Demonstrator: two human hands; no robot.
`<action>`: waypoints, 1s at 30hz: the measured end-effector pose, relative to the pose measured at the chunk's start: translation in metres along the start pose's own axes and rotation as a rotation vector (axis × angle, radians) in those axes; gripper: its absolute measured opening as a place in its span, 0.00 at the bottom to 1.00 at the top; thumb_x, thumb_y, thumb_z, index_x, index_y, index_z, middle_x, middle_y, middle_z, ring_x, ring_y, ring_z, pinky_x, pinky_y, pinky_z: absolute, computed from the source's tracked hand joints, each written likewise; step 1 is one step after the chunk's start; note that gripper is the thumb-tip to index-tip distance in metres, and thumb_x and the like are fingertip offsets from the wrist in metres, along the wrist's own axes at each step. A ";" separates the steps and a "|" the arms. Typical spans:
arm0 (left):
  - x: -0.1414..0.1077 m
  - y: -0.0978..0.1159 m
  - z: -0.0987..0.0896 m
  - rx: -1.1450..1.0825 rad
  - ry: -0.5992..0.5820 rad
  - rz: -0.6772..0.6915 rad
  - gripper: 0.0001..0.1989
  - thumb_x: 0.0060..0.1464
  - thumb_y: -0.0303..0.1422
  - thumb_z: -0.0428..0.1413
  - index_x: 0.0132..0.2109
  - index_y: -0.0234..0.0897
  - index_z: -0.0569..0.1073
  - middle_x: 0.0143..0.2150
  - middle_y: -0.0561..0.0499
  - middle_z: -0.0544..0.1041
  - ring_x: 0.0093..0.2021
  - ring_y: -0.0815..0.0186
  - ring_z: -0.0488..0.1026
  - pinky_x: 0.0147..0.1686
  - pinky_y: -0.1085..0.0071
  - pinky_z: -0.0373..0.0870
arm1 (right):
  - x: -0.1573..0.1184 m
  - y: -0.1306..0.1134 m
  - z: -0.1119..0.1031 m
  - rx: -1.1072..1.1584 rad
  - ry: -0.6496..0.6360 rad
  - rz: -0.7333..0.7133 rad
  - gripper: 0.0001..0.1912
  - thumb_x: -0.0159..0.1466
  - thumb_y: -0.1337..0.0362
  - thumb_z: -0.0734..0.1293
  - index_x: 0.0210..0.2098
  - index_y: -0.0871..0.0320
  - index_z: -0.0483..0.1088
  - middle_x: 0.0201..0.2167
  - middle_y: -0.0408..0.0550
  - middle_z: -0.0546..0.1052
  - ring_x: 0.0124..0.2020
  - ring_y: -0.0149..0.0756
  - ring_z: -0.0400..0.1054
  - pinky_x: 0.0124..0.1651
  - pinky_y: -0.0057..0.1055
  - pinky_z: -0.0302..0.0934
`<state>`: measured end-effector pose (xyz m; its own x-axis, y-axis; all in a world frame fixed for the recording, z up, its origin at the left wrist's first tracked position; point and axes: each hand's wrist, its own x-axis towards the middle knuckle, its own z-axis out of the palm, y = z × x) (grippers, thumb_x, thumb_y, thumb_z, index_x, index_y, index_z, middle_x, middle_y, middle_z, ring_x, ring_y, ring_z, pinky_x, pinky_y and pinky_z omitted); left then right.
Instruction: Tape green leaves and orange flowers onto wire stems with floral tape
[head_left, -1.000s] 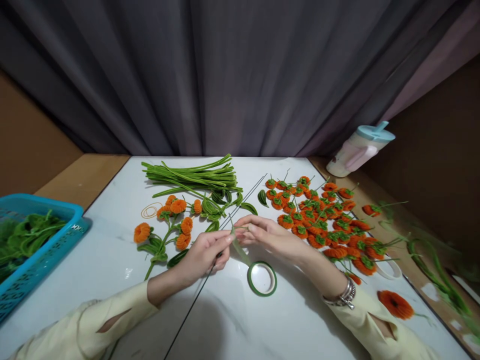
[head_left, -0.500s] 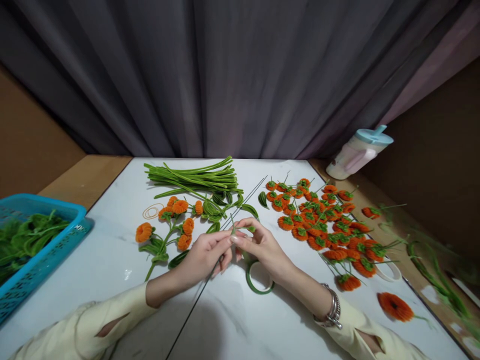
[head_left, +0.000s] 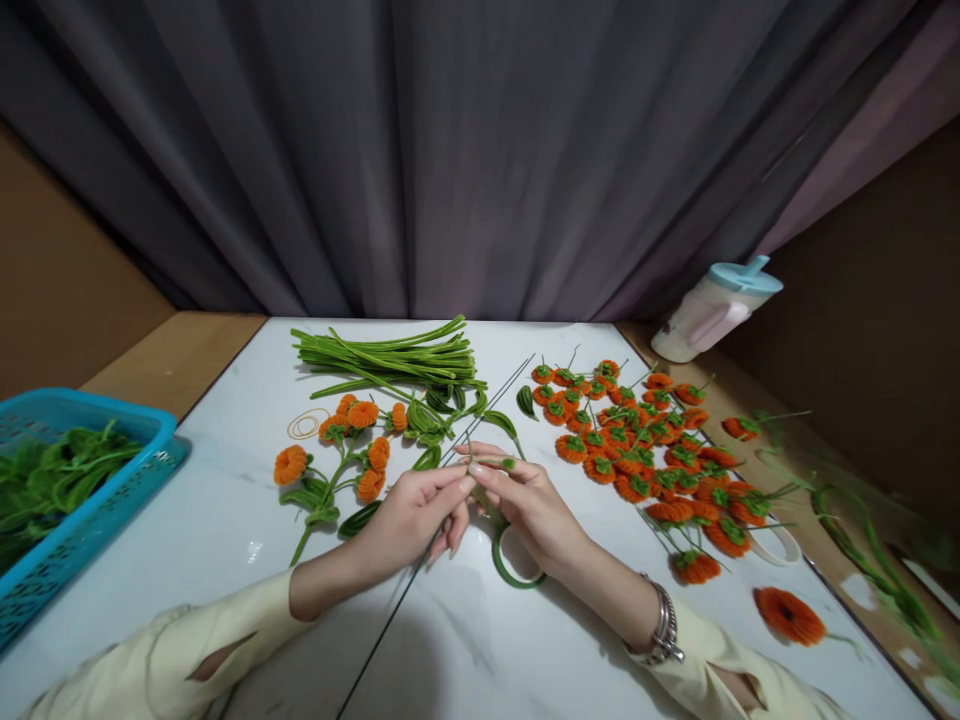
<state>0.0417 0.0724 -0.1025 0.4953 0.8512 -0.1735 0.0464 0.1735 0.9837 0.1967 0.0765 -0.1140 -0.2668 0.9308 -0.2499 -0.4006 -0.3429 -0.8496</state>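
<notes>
My left hand (head_left: 411, 512) and my right hand (head_left: 534, 508) meet above the middle of the table, thumbs and forefingers pinched together. Between their fingertips is a thin green stem (head_left: 470, 446); its green fuzzy end (head_left: 508, 464) lies along my right fingers. Part of the stem is hidden by the fingers. Just below my right hand lies a roll of green tape (head_left: 501, 566), partly covered by that hand. Long dark wires (head_left: 381, 640) run under my left hand. To its left rests a branch of orange fuzzy flowers (head_left: 290, 464) with green leaves.
Many orange flower heads (head_left: 617, 435) with green wire stems spread over the right side. A bundle of green fuzzy stems (head_left: 382, 355) lies at the back. A blue basket (head_left: 90, 510) of leaves stands left, a lidded cup (head_left: 712, 310) at the back right.
Both hands stay together at nearly the same spot, with the fingers shifted slightly around the stem. The right fingers are a little lower and flatter than before.
</notes>
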 end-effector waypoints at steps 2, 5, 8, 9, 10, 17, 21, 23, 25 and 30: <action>-0.001 0.000 0.001 0.000 -0.001 -0.007 0.18 0.59 0.44 0.49 0.35 0.31 0.72 0.15 0.58 0.66 0.11 0.77 0.55 0.12 0.80 0.51 | 0.000 0.000 -0.001 -0.034 0.009 -0.044 0.09 0.50 0.60 0.76 0.30 0.56 0.79 0.46 0.49 0.73 0.41 0.36 0.68 0.43 0.31 0.62; -0.001 -0.001 0.001 -0.020 -0.006 -0.017 0.19 0.59 0.44 0.49 0.33 0.32 0.71 0.15 0.58 0.66 0.11 0.77 0.55 0.11 0.80 0.51 | 0.001 0.000 -0.003 -0.077 0.001 -0.094 0.07 0.50 0.60 0.76 0.27 0.55 0.79 0.47 0.49 0.72 0.49 0.39 0.65 0.51 0.34 0.60; 0.001 -0.001 0.001 -0.059 -0.033 -0.034 0.18 0.59 0.44 0.50 0.31 0.32 0.71 0.15 0.58 0.67 0.11 0.77 0.56 0.12 0.79 0.51 | 0.002 0.000 -0.005 -0.094 -0.010 -0.125 0.06 0.51 0.60 0.75 0.28 0.54 0.79 0.45 0.48 0.71 0.50 0.39 0.64 0.53 0.35 0.58; 0.001 -0.001 0.001 -0.077 -0.044 -0.043 0.18 0.59 0.43 0.50 0.32 0.32 0.71 0.16 0.58 0.67 0.11 0.77 0.56 0.12 0.79 0.52 | 0.003 0.000 -0.006 -0.098 -0.008 -0.131 0.06 0.51 0.60 0.75 0.28 0.54 0.79 0.44 0.48 0.71 0.48 0.38 0.64 0.53 0.34 0.58; 0.001 0.000 0.000 -0.098 -0.055 -0.054 0.17 0.59 0.43 0.50 0.33 0.32 0.71 0.16 0.57 0.68 0.11 0.76 0.57 0.12 0.79 0.52 | 0.003 -0.001 -0.006 -0.102 -0.005 -0.134 0.06 0.51 0.60 0.75 0.27 0.54 0.79 0.43 0.48 0.70 0.46 0.38 0.65 0.52 0.34 0.59; 0.000 0.010 -0.001 -0.293 -0.050 -0.150 0.18 0.57 0.40 0.50 0.25 0.32 0.69 0.21 0.49 0.73 0.17 0.73 0.63 0.20 0.76 0.60 | 0.004 0.001 -0.007 -0.091 -0.006 -0.164 0.03 0.53 0.63 0.74 0.26 0.56 0.79 0.38 0.45 0.67 0.37 0.32 0.64 0.44 0.31 0.60; 0.000 0.008 0.001 -0.308 0.031 -0.147 0.14 0.57 0.40 0.50 0.33 0.32 0.69 0.26 0.49 0.75 0.19 0.73 0.66 0.20 0.76 0.62 | 0.004 0.000 -0.009 -0.103 -0.005 -0.191 0.03 0.54 0.64 0.73 0.26 0.56 0.78 0.36 0.45 0.67 0.38 0.33 0.63 0.45 0.30 0.58; 0.000 0.005 0.003 -0.265 0.101 -0.100 0.14 0.56 0.43 0.52 0.38 0.35 0.67 0.27 0.52 0.73 0.19 0.72 0.68 0.18 0.77 0.62 | 0.004 -0.001 -0.009 -0.110 0.003 -0.194 0.03 0.54 0.64 0.73 0.25 0.57 0.78 0.36 0.45 0.67 0.38 0.33 0.63 0.45 0.31 0.57; 0.000 0.004 0.004 -0.212 0.128 -0.064 0.16 0.55 0.45 0.54 0.37 0.36 0.65 0.26 0.55 0.71 0.18 0.72 0.68 0.15 0.78 0.62 | 0.004 -0.003 -0.009 -0.113 0.010 -0.193 0.04 0.53 0.64 0.73 0.24 0.57 0.78 0.35 0.44 0.67 0.38 0.33 0.63 0.46 0.31 0.57; -0.001 0.008 0.005 -0.176 0.034 -0.062 0.18 0.55 0.47 0.53 0.32 0.34 0.65 0.22 0.56 0.70 0.15 0.74 0.66 0.14 0.78 0.64 | 0.004 -0.004 -0.008 -0.101 0.005 -0.185 0.04 0.54 0.64 0.73 0.24 0.57 0.78 0.35 0.45 0.67 0.38 0.33 0.63 0.46 0.32 0.56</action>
<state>0.0462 0.0701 -0.0941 0.4660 0.8523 -0.2377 -0.0783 0.3073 0.9484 0.2043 0.0823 -0.1149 -0.1923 0.9775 -0.0869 -0.3521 -0.1514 -0.9236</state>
